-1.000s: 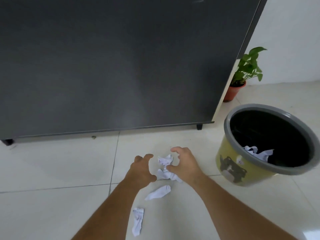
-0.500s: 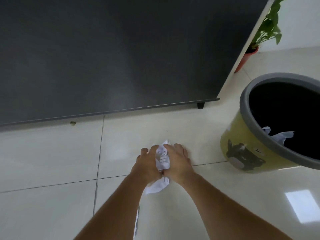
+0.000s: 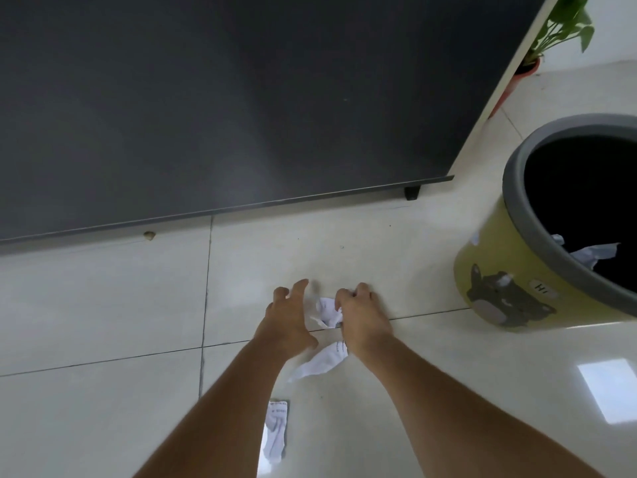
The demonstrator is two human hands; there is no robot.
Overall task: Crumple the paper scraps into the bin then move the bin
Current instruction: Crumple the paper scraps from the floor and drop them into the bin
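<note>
On the tiled floor, my right hand (image 3: pixel 362 315) is closed around a crumpled white paper scrap (image 3: pixel 327 311). My left hand (image 3: pixel 287 317) hovers just left of it with fingers spread, holding nothing. A second white scrap (image 3: pixel 320 363) lies between my wrists, and a third scrap (image 3: pixel 275 431) lies nearer me beside my left forearm. The yellow bin (image 3: pixel 510 270) with a grey rim and a bear picture stands at the right, with crumpled white paper (image 3: pixel 593 252) inside it.
A large dark cabinet front (image 3: pixel 241 98) fills the upper view, its small foot (image 3: pixel 412 192) on the floor. A potted green plant (image 3: pixel 558 25) stands behind the cabinet's right edge. A small bit of debris (image 3: pixel 149 235) lies under the cabinet edge.
My hands were pressed together on the scrap; now the left hand has drawn away and opened, while the right keeps hold of the paper. The view has tilted down further.
</note>
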